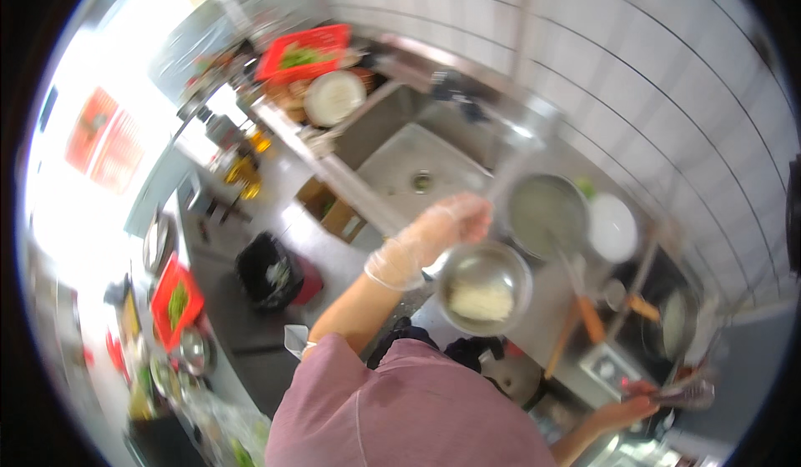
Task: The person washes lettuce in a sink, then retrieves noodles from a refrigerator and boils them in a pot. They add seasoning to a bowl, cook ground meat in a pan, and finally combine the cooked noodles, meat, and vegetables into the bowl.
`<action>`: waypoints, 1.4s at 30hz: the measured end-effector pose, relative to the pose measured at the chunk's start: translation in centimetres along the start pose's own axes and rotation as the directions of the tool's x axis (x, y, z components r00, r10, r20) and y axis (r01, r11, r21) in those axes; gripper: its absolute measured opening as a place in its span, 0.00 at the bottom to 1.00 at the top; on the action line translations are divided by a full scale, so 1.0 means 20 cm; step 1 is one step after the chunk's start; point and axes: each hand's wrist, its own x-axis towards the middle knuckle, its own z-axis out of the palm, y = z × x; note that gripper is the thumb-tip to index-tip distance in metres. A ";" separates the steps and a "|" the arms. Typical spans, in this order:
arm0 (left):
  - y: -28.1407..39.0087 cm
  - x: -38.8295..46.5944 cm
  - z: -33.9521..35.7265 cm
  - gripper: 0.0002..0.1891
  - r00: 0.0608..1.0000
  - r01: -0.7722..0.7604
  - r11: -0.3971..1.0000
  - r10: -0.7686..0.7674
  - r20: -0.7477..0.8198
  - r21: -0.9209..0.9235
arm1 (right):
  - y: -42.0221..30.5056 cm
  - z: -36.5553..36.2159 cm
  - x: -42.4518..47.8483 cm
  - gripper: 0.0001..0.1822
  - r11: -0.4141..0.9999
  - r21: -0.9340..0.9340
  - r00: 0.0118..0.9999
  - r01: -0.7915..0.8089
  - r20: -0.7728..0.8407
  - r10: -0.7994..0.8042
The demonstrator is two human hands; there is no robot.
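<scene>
My left hand [466, 218], in a clear plastic glove, is above the counter beside the sink; its fingers look curled, and blur hides whether they hold anything. Just below it stands a steel bowl [485, 289] with a pale, whitish food [480, 302] inside. To its right is a round pot [545, 217] of cloudy liquid, with a long-handled utensil [588, 320] leaning in it. A white bowl [613, 228] is beside the pot. At the lower right my right hand [641, 401] is closed around a blurred greyish utensil [688, 395], near the stove.
A steel sink [416, 167] lies ahead, with a plate [335, 98] and a red basket of greens [303, 54] beyond its left edge. A pan [673, 326] sits on the stove at right. On the floor are a lined bin [269, 273] and a cardboard box [331, 210].
</scene>
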 end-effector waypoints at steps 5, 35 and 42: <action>-0.04 -0.55 -0.66 0.11 0.948 -0.074 0.983 0.016 -0.318 -0.171 | -0.47 0.57 -0.36 0.30 0.951 0.308 0.933 -0.037 0.352 -0.078; -0.53 -1.89 -3.61 0.11 -0.024 0.395 0.713 -0.622 -0.783 -0.579 | -2.30 3.65 -2.88 0.13 0.838 0.545 -0.116 -0.001 0.832 -0.542; -0.09 -1.63 -4.10 0.06 0.039 -0.258 0.760 -0.609 -0.792 -0.596 | -2.68 4.23 -3.56 0.07 0.839 0.478 -0.318 -0.260 0.778 -0.542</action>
